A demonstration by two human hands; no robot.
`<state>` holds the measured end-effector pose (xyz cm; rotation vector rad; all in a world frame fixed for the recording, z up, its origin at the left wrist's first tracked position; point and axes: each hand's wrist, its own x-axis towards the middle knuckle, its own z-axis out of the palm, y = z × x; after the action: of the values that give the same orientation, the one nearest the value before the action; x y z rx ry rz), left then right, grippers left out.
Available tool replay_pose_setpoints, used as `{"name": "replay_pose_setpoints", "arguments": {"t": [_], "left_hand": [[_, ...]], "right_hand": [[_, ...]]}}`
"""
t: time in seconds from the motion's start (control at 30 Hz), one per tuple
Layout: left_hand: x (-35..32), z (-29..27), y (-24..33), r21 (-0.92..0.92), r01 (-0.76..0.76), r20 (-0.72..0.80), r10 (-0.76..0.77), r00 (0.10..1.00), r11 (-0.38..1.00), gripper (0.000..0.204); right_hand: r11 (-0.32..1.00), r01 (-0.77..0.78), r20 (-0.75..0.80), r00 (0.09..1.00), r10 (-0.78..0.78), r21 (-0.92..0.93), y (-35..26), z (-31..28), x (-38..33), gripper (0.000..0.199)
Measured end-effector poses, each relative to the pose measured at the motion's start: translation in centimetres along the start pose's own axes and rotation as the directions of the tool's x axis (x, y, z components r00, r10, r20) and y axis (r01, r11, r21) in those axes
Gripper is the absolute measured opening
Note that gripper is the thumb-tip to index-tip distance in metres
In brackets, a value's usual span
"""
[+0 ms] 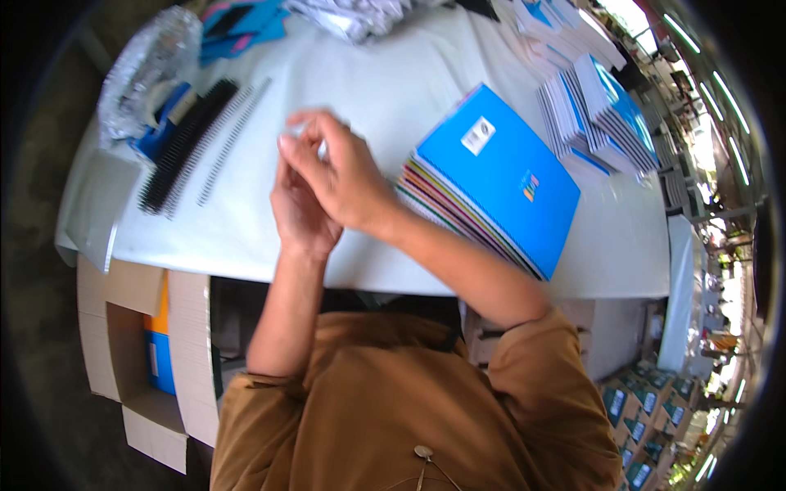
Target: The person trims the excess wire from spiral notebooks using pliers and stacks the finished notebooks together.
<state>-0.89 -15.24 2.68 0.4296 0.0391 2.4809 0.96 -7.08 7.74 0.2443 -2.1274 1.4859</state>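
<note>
Over the white-covered table, my two hands are together, a little blurred. My right hand [348, 176] crosses in front of the left, its thumb and forefinger apart and nothing visible between them. Behind it my left hand [301, 209] shows its palm side, while its fingers are mostly hidden. Close to my right forearm lies a stack of notebooks with a bright blue cover [508, 176] on top and edges of several colours below. On the left side of the table are a black spiral binding coil bundle [187, 143] and a thinner loose coil [233, 143].
A blue tape dispenser [168, 123] and crumpled clear plastic [151, 74] sit at the far left. Blue-covered book stacks [602, 114] stand at the far right. Silvery plastic wrap [352, 16] lies at the back. Below the table's left edge is an open cardboard box [188, 352].
</note>
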Motion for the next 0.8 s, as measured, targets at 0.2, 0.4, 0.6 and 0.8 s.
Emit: {"name": "replay_pose_setpoints", "arguments": {"t": [0.2, 0.4, 0.6, 0.8], "left_hand": [[7.4, -1.2, 9.0, -0.226, -0.228, -0.610, 0.045, 0.791, 0.947, 0.039], [16.3, 5.0, 21.6, 0.102, -0.472, -0.246, 0.482, 0.841, 0.875, 0.064], [3.0, 3.4, -2.1, 0.986, 0.111, -0.096, -0.120, 0.988, 0.128, 0.066], [0.9, 5.7, -14.6, 0.997, 0.070, -0.071, 0.030, 0.997, 0.035, 0.099]], "right_hand": [[0.942, 0.271, -0.120, 0.947, -0.298, -0.198, -1.7, -4.0, 0.7, 0.046], [0.901, -0.162, -0.185, 0.978, 0.093, -0.402, -4.2, -16.9, 1.5, 0.057], [0.512, -0.600, -0.133, 0.719, 0.682, -0.614, 5.6, -33.4, 1.0, 0.069], [0.375, -0.847, 0.133, 0.351, 0.927, -0.378, 8.7, -32.9, 0.8, 0.080]]}}
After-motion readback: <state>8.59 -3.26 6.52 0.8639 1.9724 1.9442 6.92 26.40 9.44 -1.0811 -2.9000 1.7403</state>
